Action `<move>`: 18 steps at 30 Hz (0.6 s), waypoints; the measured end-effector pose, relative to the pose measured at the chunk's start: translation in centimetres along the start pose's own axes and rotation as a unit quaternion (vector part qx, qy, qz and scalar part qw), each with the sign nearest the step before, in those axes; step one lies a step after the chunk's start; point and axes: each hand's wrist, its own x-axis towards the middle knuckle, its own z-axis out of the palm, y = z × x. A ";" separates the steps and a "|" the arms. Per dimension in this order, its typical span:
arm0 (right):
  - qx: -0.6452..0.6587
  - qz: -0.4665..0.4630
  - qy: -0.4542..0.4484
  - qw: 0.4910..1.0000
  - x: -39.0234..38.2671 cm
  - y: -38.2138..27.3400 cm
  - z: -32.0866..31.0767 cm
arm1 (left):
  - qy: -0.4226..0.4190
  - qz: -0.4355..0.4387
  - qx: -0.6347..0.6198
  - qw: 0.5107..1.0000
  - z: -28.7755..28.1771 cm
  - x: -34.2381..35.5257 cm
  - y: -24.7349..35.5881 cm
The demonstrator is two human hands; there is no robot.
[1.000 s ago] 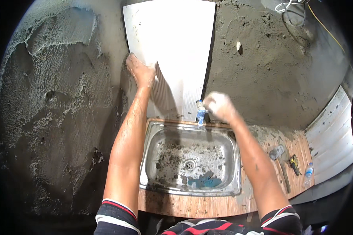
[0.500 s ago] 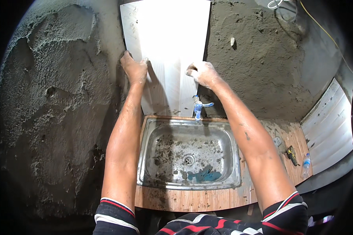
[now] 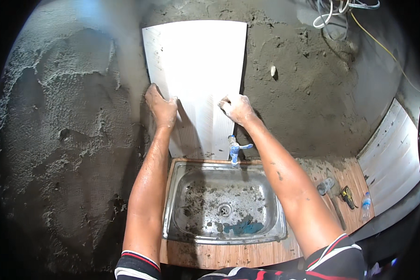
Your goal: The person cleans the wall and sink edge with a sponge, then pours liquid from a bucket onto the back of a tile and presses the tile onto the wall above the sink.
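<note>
A tall white wall tile (image 3: pixel 196 65) with faint grey stripes leans against the mortar-covered wall, its lower end behind the sink. My left hand (image 3: pixel 162 109) is closed on the tile's left edge, thumb on its face. At the right edge my right hand (image 3: pixel 239 109), pale with dried mortar, is closed with its fingers curled over the tile; its far side is hidden. Just below the right hand sticks out a blue and white tap (image 3: pixel 235 150). Under it lies a steel sink (image 3: pixel 168 219), splashed with mortar and holding a blue-green patch.
A wood-grain counter (image 3: pixel 228 255) surrounds the sink. On its right are a hammer (image 3: pixel 331 193), a black and yellow tool (image 3: pixel 347 197) and a plastic bottle (image 3: pixel 365 207). Another white panel (image 3: pixel 392 158) stands far right. Rough grey mortar (image 3: pixel 75 154) covers the left wall; cables (image 3: pixel 340 11) hang upper right.
The view has tilted up, so everything sits lower and the tile's top edge shows. Both hands keep about the same places on the tile. More of the hammer is visible.
</note>
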 end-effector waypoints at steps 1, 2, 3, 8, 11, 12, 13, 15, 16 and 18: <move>0.004 -0.007 0.000 1.000 -0.1 -0.2 -0.1 | -0.004 0.011 0.010 1.000 0.1 0.0 -0.3; 0.007 -0.008 -0.009 1.000 -0.2 -0.4 -0.2 | -0.007 0.022 0.019 1.000 0.1 0.1 -0.7; 0.008 -0.007 -0.018 1.000 -0.4 -0.3 -0.5 | -0.015 0.029 0.023 0.999 0.3 0.0 -0.5; -0.047 0.061 -0.009 0.997 -0.7 1.0 -1.2 | -0.063 -0.026 -0.013 0.998 -0.6 -0.8 1.4; -0.090 0.081 -0.008 0.993 -0.8 2.6 -1.3 | -0.109 -0.044 -0.010 0.993 -0.1 -2.6 1.6; -0.108 0.094 -0.012 0.990 -1.0 2.1 -1.3 | -0.108 -0.027 0.055 0.992 0.4 -3.8 1.1; -0.130 0.108 -0.014 0.986 -1.3 1.6 -1.7 | -0.159 -0.044 0.055 0.985 0.2 -4.7 1.6; -0.133 0.111 -0.017 0.985 -1.7 1.6 -2.2 | -0.205 -0.029 0.055 0.977 0.8 -7.5 1.7; -0.129 0.098 -0.012 0.987 -1.9 1.3 -2.0 | -0.205 -0.033 0.059 0.976 1.5 -8.8 0.7; -0.096 0.070 0.005 0.993 -2.7 0.9 -1.9 | -0.230 0.024 0.042 0.972 2.8 -11.0 -0.8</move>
